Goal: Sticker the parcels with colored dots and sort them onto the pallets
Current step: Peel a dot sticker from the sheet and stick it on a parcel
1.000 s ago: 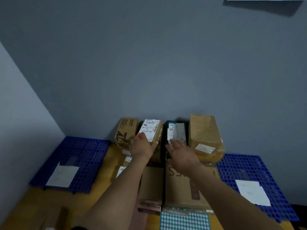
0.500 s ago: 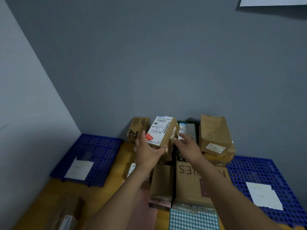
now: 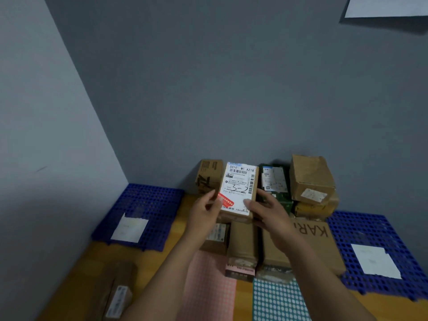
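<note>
A small brown parcel (image 3: pixel 239 184) with a white shipping label and a red sticker is lifted above the pile, label facing me. My left hand (image 3: pixel 205 210) grips its left edge and my right hand (image 3: pixel 266 210) grips its lower right corner, thumb on the label. Below lie a pink dot sheet (image 3: pixel 208 286) and a teal sheet of white dots (image 3: pixel 278 302). A blue pallet (image 3: pixel 148 202) with a white paper sits at the left, another blue pallet (image 3: pixel 361 230) at the right.
Several more parcels are piled against the grey wall: a brown box (image 3: pixel 209 177), a dark green one (image 3: pixel 275 184), a crumpled carton (image 3: pixel 310 177), a large flat box (image 3: pixel 322 246). One parcel (image 3: pixel 115 295) lies at the lower left on the wooden floor.
The labelled parcel has been lifted off the pile and drawn toward me. My right hand moved from the dark green parcel onto it. The view shifted left.
</note>
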